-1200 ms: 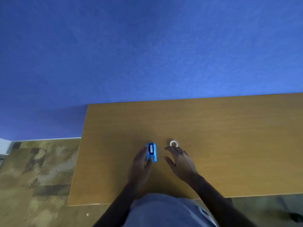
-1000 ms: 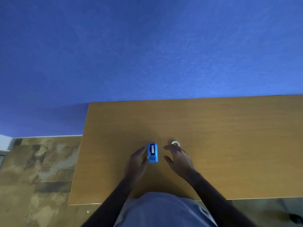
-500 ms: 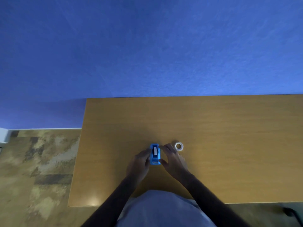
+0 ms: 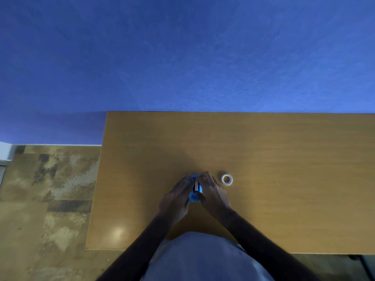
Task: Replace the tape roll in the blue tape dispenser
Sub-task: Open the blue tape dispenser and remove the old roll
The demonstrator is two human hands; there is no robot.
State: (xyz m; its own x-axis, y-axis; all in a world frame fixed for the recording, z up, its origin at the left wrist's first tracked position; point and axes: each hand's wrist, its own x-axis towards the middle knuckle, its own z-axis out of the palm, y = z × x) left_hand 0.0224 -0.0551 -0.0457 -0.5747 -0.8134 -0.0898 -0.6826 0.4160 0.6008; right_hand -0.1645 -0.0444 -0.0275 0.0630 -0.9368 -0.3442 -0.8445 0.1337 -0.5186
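Nearest to us is the pale cloth of our shirt (image 4: 200, 260), and from it both forearms run out over the wooden counter (image 4: 284, 169) and meet at the blue tape dispenser (image 4: 195, 196).

Our left hand (image 4: 176, 199) lies against the dispenser's left side and our right hand (image 4: 213, 194) against its right. The fingers (image 4: 204, 177) of the right hand curl over the far top edge. Both hands are closed on the dispenser, which sits between them on the counter; how firm the grip is, we cannot tell.

The dispenser's long axis runs straight away from us, near end toward our body and far end toward the wall. A pale strip shows along its top between our hands. Which end carries the cutter is too small to make out.

The spare tape roll (image 4: 227, 179) lies flat on the counter, hole upward, just beyond and to the right of our right hand, apart from it and from the dispenser. So the right hand is plainly the nearer one for fetching it, with a short reach to the right, while the left can steady the dispenser. We judge the old roll is not yet out.

Beyond the counter's far edge stands the blue wall (image 4: 182, 57), with mottled carpet (image 4: 50, 189) off to the left.
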